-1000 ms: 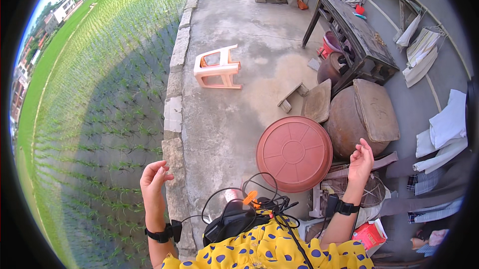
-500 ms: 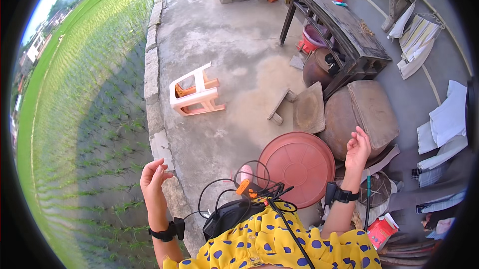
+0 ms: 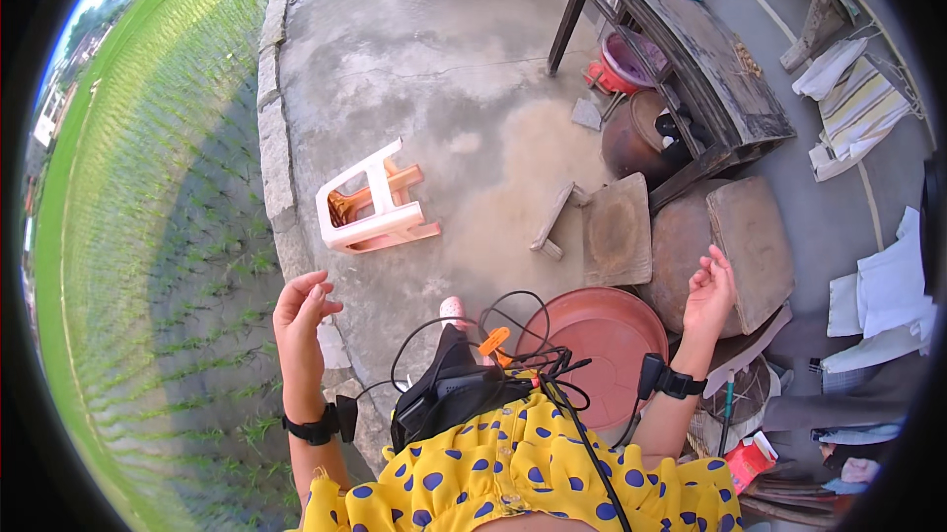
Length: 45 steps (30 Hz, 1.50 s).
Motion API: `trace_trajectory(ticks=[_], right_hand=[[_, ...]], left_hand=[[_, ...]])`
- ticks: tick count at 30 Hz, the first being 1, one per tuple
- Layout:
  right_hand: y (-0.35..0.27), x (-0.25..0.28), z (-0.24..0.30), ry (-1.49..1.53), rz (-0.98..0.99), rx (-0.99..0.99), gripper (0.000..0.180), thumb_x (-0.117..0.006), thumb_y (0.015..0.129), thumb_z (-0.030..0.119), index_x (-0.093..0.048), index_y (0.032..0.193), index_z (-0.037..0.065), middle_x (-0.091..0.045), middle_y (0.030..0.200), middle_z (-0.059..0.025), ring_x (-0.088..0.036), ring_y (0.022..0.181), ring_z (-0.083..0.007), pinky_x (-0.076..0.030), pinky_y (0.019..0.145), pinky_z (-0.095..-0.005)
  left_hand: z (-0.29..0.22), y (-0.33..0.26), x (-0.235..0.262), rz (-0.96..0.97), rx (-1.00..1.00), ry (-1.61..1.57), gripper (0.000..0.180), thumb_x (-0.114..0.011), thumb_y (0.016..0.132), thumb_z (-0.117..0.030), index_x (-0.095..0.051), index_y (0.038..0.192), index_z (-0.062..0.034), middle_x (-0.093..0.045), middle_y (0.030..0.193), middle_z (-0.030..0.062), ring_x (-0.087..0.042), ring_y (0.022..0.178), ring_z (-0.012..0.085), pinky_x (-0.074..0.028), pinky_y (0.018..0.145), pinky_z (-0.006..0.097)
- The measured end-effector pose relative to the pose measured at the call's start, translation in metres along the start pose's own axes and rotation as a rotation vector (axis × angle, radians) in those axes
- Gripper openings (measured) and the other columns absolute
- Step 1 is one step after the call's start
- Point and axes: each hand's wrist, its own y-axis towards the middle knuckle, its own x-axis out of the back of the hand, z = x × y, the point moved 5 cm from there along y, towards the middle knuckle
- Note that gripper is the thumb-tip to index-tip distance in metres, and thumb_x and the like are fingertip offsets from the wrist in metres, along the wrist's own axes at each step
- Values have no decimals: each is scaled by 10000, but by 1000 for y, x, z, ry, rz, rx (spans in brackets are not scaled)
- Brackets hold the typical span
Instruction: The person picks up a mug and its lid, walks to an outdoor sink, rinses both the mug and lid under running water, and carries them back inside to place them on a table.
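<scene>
My left hand (image 3: 304, 310) is raised in the air over the stone edging, fingers loosely bent and thumb apart, holding nothing. On the other side my right hand (image 3: 710, 285) hovers in front of a big brown clay jar (image 3: 681, 226), its fingers loosely curled and empty. Both wrists wear a black strap with a small black device. Ahead, a pale pink plastic stool (image 3: 380, 199) lies on its side on the concrete. A wide reddish round plastic basin or lid (image 3: 617, 345) sits between me and the jar.
A low wooden seat (image 3: 617, 231) stands before the jar. Farther right is a dark wooden table (image 3: 681, 29), with a purple basin (image 3: 631, 59) beneath. Cloths (image 3: 883, 285) hang at right. Stone edging (image 3: 279, 172) borders the flooded field (image 3: 197, 197). Black cables (image 3: 552, 359) loop before my waist.
My view has shifted forward: the basin, the table and the seat sit lower in the picture, and the stool lower and further left. A foot shows farther ahead. Both hands stay raised and empty.
</scene>
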Motion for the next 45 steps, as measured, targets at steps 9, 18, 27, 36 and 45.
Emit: trace_trajectory(ticks=[9,18,27,36,45], right_hand=[[57,-96,9,-106,-95,104,295,-574,909,127,-607,1180,12,-632,915,-39,-540,656,-56,-417,568,-182],[202,-174,-19,-31,-118,97,294,-562,922,124,-604,1190,10,-638,901,-37,-546,655,-64,-415,559,-189],[389,-309,-46,38,-63,66,281,-551,959,175,-601,1174,0,-643,864,-31,-539,623,-62,-392,530,-198],[515,-484,-87,-46,3,61,256,-546,961,161,-611,1154,6,-620,834,-25,-510,608,-46,-381,526,-180],[604,-659,-109,-140,-27,110,248,-541,963,152,-622,1139,-3,-610,825,-34,-515,600,-57,-390,529,-187]], left_hand=[[7,182,-41,122,40,-45,205,-587,937,-124,-651,1107,-28,-665,973,62,-644,809,117,-536,753,264],[-2,342,-147,182,71,-52,207,-604,927,-128,-660,1090,-12,-655,985,72,-632,834,131,-525,755,270],[-48,492,-275,143,112,-22,206,-613,929,-136,-656,1102,-31,-645,991,71,-626,814,124,-501,766,261],[-57,675,-326,123,88,5,211,-594,936,-136,-655,1098,-16,-641,990,74,-622,875,133,-531,781,285],[-88,898,-372,229,49,-7,219,-599,937,-147,-657,1094,-6,-646,984,66,-613,883,125,-529,776,287]])
